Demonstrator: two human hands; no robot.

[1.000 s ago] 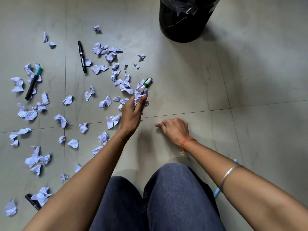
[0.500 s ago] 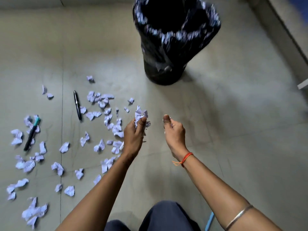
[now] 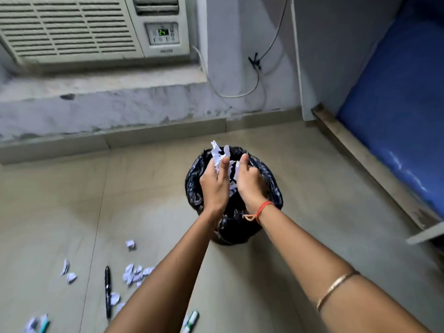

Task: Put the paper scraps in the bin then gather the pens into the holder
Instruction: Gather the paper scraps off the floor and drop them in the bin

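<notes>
Mostly your hands block the mouth of the bin point(image 3: 194, 186), so what lies inside its black liner cannot be made out. Your left hand point(image 3: 214, 186) pinches a wad of crumpled paper scraps point(image 3: 219, 153) over the opening, fingers closed around it. Your right hand point(image 3: 251, 182) is curled just beside it, a bit of white paper at the fingertips; how firm that hold is cannot be told. More loose scraps point(image 3: 134, 272) and a black pen point(image 3: 107, 290) lie on the floor point(image 3: 48, 212), blurred; two pens are cut off at the bottom edge.

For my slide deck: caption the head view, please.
Both hands hold crumpled paper over the black-lined bin; scraps remain.
</notes>
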